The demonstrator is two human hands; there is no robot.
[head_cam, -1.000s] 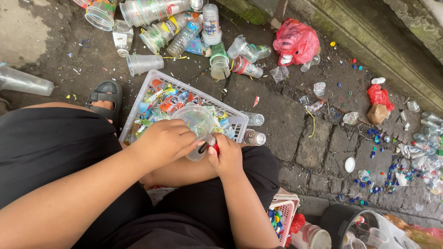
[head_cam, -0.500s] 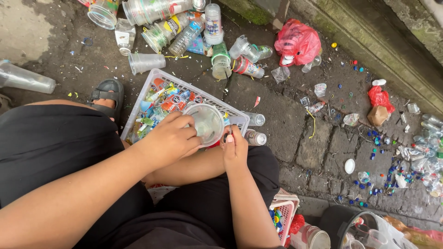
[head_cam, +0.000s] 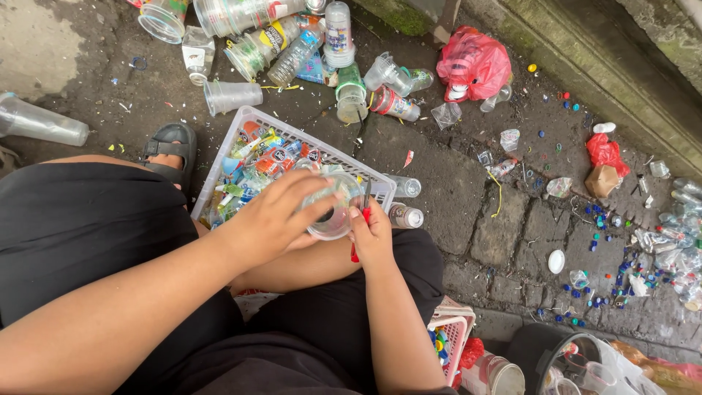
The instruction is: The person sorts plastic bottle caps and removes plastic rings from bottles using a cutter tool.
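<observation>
My left hand [head_cam: 281,212] grips a clear plastic cup [head_cam: 333,212] around its rim, just above my lap. My right hand [head_cam: 373,238] is closed on a small red-handled cutter [head_cam: 356,250] whose tip meets the cup's edge. Directly beyond both hands sits a white plastic basket [head_cam: 234,139] filled with colourful plastic labels and scraps. The cutter's blade is mostly hidden by my fingers.
Clear cups and bottles [head_cam: 292,44] lie piled on the ground at the top. A red plastic bag [head_cam: 474,64] lies near the wall. Bottle caps [head_cam: 599,292] are scattered at right. A pink basket [head_cam: 453,340] and a black bin [head_cam: 556,362] stand by my right knee.
The cup has turned in my left hand and the left fingers now spread over its top. My right hand stays beside it with the cutter.
</observation>
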